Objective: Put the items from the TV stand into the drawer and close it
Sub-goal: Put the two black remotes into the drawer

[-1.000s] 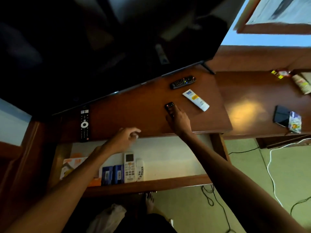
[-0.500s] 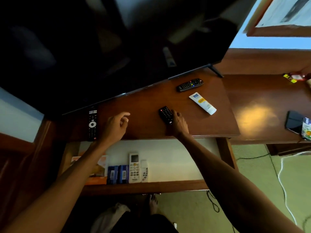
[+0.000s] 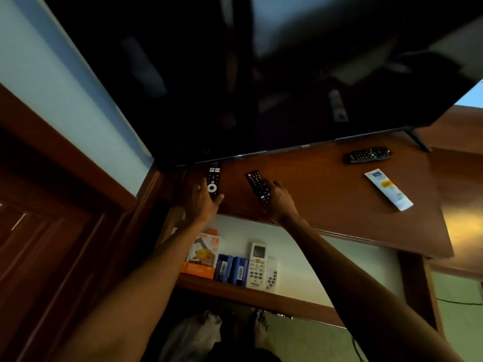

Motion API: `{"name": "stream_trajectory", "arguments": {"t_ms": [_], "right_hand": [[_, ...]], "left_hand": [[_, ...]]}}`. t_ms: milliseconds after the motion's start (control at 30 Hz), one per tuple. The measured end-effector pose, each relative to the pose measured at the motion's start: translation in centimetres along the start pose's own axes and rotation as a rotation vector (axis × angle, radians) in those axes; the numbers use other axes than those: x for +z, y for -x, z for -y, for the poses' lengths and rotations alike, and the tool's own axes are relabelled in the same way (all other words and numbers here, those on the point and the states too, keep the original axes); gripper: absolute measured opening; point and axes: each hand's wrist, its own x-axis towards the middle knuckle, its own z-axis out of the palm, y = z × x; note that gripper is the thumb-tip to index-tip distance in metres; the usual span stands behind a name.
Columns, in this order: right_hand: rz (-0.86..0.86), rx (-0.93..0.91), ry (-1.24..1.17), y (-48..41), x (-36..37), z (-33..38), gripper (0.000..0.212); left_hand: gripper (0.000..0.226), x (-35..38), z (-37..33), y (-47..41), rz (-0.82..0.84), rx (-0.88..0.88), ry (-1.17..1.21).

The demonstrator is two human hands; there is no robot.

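Note:
On the brown TV stand (image 3: 326, 199), my left hand (image 3: 201, 202) closes around the lower end of a long black remote with a white ring (image 3: 213, 182) under the TV's left edge. My right hand (image 3: 281, 202) grips a second black remote (image 3: 257, 185) near the stand's front edge. Farther right lie a third black remote (image 3: 368, 154) and a white tube with a yellow label (image 3: 388, 189). Below, the drawer (image 3: 261, 293) stands pulled out. It holds an orange box (image 3: 202, 254), two blue boxes (image 3: 231, 267) and a white air-conditioner remote (image 3: 257, 265).
A large dark TV (image 3: 261, 74) hangs low over the stand's back, its foot (image 3: 418, 139) at the right. A dark wooden door frame (image 3: 65, 218) stands at the left. My bare foot (image 3: 260, 327) and a pale cloth (image 3: 193, 333) are on the floor under the drawer.
My view has swung left. My left hand went from above the drawer to the ringed remote and closed on it. My right hand has dragged its remote leftward along the stand.

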Motion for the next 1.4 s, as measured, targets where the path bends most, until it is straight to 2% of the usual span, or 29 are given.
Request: {"name": "stream_trajectory", "arguments": {"t_ms": [67,233,467,733,867,1133,1400], "right_hand": [[0.003,0.005,0.004,0.0,0.7,0.4,0.07],[-0.028,0.02,-0.002,1.5,1.2,-0.4,0.069],[-0.085,0.08,0.012,6.1,-1.9,-4.6,0.064],[-0.104,0.163,0.008,11.7,-6.7,-12.0,0.058],[-0.052,0.142,0.01,13.9,-7.8,-14.8,0.061],[0.069,0.121,-0.038,17.8,-6.5,-21.8,0.067],[0.125,0.289,0.003,18.0,-2.7,-25.4,0.069]], "left_hand": [[0.084,0.5,-0.3,-0.2,0.032,0.005,0.021],[0.069,0.9,-1.2,0.0,0.022,0.064,0.037],[0.066,3.4,-2.9,4.9,0.08,0.285,0.188],[0.074,5.7,-6.6,8.6,0.323,0.448,0.199],[0.075,6.9,-7.1,10.3,0.414,0.456,0.198],[0.071,12.4,-8.0,14.6,0.493,0.373,0.116],[0.066,19.2,-8.1,14.5,0.369,0.265,0.07]]}}
